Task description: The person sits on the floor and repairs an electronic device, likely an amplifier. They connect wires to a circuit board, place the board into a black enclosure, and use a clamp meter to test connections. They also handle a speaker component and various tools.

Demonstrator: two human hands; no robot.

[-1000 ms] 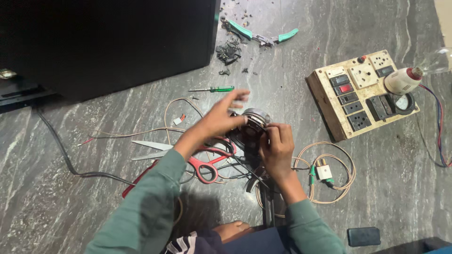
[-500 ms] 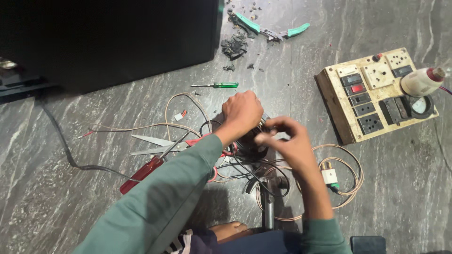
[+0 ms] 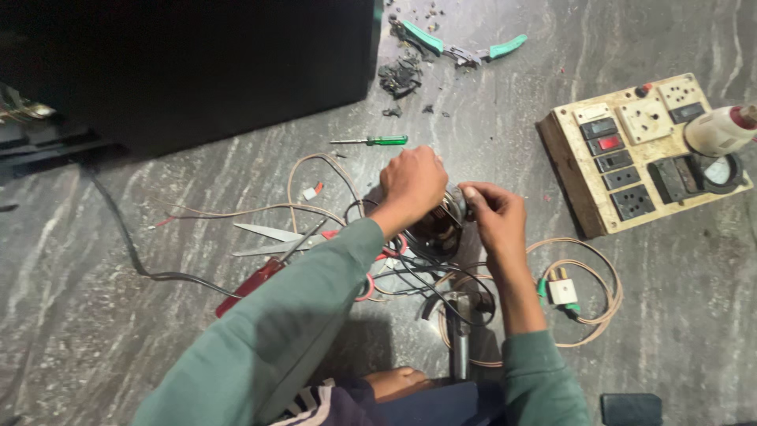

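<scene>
Your left hand (image 3: 414, 183) is clenched over the top of the small dark motor (image 3: 432, 229) on the floor, and your right hand (image 3: 493, 217) pinches its metal end. It looks dense and rigid; hold the casing, since the thin wires (image 3: 426, 276) trailing off seem fragile.

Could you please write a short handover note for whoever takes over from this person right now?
Left hand: closed over the top of the small dark motor on the stone floor.
Right hand: fingers pinching the motor's metal end from the right.
Around it: black wires, scissors, green screwdriver, pliers, switch board, white plug on a tan cord.
Done: motor is in both hands.
Left: wires lie loose; I cannot tell what is connected.
</scene>
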